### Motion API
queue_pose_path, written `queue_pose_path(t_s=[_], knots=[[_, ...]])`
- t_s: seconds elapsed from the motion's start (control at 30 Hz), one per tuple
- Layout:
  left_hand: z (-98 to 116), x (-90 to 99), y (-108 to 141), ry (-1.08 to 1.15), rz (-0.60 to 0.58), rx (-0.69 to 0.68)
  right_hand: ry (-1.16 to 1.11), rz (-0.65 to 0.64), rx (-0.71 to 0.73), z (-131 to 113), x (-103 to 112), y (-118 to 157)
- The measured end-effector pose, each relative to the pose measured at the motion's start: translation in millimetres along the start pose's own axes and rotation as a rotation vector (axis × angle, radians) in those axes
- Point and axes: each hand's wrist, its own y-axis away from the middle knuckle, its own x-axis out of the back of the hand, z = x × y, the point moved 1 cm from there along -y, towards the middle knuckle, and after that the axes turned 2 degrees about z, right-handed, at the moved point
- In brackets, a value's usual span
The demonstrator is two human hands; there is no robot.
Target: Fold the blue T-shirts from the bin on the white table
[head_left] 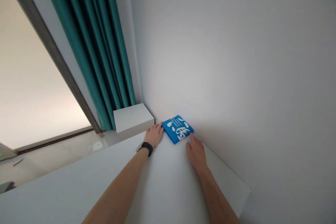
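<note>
A folded blue cloth (176,128) with white lettering and shapes lies on the white tabletop (168,182), close to the wall. My left hand (154,135), with a dark-banded watch at the wrist, rests flat at the cloth's left corner, its fingertips touching or very near the edge. On the other side, my right hand (196,151) lies on the tabletop with fingers apart, the fingertips at the cloth's lower right corner. Neither hand is wrapped round anything.
A lower white box-like cabinet (133,115) stands beyond the table's far edge. Green curtains (97,42) hang behind it. The pale wall (223,59) runs along the table's right side. Light floor tiles (63,154) show at left.
</note>
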Motion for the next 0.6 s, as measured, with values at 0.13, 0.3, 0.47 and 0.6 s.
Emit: queue_pose_path(t_s=[0.13, 0.3, 0.47, 0.6], knots=[[-1, 0.4, 4, -0.039, -0.018, -0.05, 0.062, 0.004, -0.046, 5, 5, -1], [0, 1.1, 5, -0.046, -0.018, -0.053, 0.158, 0.045, 0.035, -6, 10, 5], [1, 1.3, 6, -0.042, -0.022, -0.047, 0.031, 0.083, 0.102, -16, 16, 5], [0, 0.2, 7, -0.044, -0.031, -0.045, 0.045, 0.027, 0.115, -16, 15, 6]])
